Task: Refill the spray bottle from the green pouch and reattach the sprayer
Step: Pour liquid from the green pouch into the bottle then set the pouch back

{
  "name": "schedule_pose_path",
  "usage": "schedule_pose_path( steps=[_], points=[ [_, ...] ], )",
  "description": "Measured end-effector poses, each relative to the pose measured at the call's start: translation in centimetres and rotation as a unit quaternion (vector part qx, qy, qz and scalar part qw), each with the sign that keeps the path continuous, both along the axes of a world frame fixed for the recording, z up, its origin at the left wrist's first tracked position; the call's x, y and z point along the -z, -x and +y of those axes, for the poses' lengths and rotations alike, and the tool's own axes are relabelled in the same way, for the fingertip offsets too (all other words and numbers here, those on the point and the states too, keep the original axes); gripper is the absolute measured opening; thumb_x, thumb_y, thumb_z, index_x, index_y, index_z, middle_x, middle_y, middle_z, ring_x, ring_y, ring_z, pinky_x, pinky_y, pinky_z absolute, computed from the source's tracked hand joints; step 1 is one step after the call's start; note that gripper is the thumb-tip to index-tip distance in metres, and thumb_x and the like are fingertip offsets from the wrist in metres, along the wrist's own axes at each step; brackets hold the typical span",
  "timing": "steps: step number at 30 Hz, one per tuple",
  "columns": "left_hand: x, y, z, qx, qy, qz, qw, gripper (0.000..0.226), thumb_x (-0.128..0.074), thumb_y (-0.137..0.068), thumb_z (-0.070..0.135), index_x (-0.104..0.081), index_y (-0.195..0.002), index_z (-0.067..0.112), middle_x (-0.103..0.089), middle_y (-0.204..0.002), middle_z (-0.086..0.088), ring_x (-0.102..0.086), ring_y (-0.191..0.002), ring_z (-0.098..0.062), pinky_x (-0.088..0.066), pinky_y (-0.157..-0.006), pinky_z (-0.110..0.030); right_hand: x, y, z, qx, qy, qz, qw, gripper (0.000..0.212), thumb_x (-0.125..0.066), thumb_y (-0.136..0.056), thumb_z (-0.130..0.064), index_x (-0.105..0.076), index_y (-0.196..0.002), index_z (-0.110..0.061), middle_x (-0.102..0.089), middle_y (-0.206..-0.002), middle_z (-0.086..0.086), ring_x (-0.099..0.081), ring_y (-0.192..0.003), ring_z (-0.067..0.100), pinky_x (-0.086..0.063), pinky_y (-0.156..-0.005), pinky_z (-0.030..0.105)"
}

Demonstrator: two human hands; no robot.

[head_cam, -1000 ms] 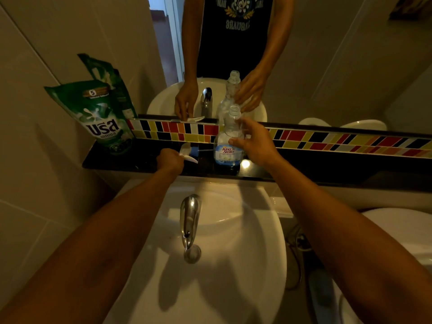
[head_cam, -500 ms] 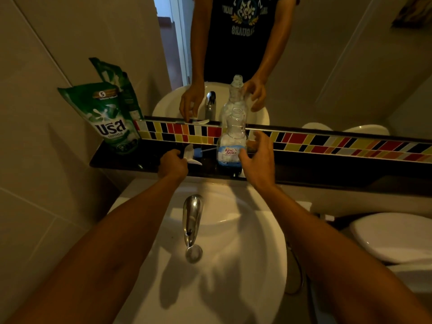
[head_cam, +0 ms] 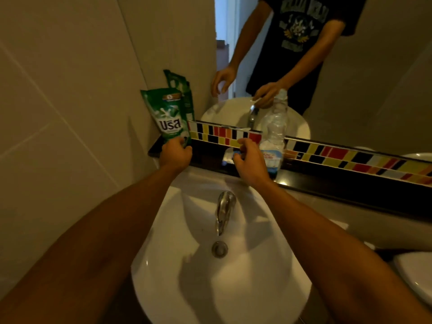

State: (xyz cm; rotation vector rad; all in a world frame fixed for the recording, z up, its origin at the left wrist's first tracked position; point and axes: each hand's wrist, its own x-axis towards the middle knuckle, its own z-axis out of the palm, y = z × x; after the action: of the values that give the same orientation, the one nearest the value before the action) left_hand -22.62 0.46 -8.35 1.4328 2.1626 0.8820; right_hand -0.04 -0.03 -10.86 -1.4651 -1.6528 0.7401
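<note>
Two hands work at the dark ledge behind the white sink [head_cam: 163, 265]. The left hand [head_cam: 175, 154] is closed around the bottom edge of the green pouch [head_cam: 166, 114], which leans upright against the tiled wall at the ledge's left end. The right hand [head_cam: 251, 159] is curled over the white and blue sprayer [head_cam: 228, 157] lying on the ledge; whether its fingers actually pinch it I cannot tell. Just to the right stands the spray bottle [head_cam: 274, 134], upright, uncapped and nearly empty, its open neck showing against the mirror. The step in hand looks like fetching the pouch, with pouring not yet begun. Next the pouch must be lifted, opened and tipped so its corner meets the bottle's narrow mouth, probably with the other hand steadying the bottle. The pouch is soft, glossy film that will sag and flex as it empties; the bottle is thin clear ribbed plastic, light enough to tip. The ledge [head_cam: 350, 183] is polished and reflective, backed by small glazed coloured tiles.
</note>
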Motion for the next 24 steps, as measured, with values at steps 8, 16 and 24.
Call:
schedule_pose_path(
  steps=[8,16,24],
  points=[
    [-3.2,5.8,-0.3,0.025,-0.039,-0.050,0.998,0.044,-0.064,-0.091,0.016,-0.058,-0.135,0.014,-0.066,-0.129,-0.009,-0.065,-0.113,-0.028,-0.047,-0.086,-0.029,-2.2,6.3,2.9,-0.076,0.020,-0.005,0.997,0.047,-0.063,-0.099,-0.012,-0.049,-0.143,-0.017,-0.056,-0.125,-0.003,-0.062,-0.105,0.016,-0.055,-0.092,0.038],
    [-3.3,10.1,2.7,0.004,-0.072,-0.097,0.993,0.042,-0.055,-0.095,0.009,-0.051,-0.137,0.010,-0.067,-0.118,-0.012,-0.063,-0.106,-0.029,-0.042,-0.074,-0.027,-2.9,12.4,7.3,-0.087,0.072,0.021,0.993,0.045,-0.057,-0.104,-0.014,-0.046,-0.147,-0.013,-0.059,-0.129,0.001,-0.060,-0.113,0.017,-0.053,-0.087,0.032],
    [-0.9,12.7,7.7,-0.006,-0.067,-0.184,0.981,0.049,-0.046,-0.101,-0.001,-0.039,-0.148,0.009,-0.055,-0.138,-0.013,-0.056,-0.123,-0.026,-0.047,-0.087,-0.025,-1.6,17.4,12.3,-0.104,0.102,0.035,0.989,0.047,-0.049,-0.107,-0.012,-0.039,-0.153,-0.011,-0.054,-0.149,0.015,-0.055,-0.133,0.030,-0.052,-0.105,0.043]
  ],
)
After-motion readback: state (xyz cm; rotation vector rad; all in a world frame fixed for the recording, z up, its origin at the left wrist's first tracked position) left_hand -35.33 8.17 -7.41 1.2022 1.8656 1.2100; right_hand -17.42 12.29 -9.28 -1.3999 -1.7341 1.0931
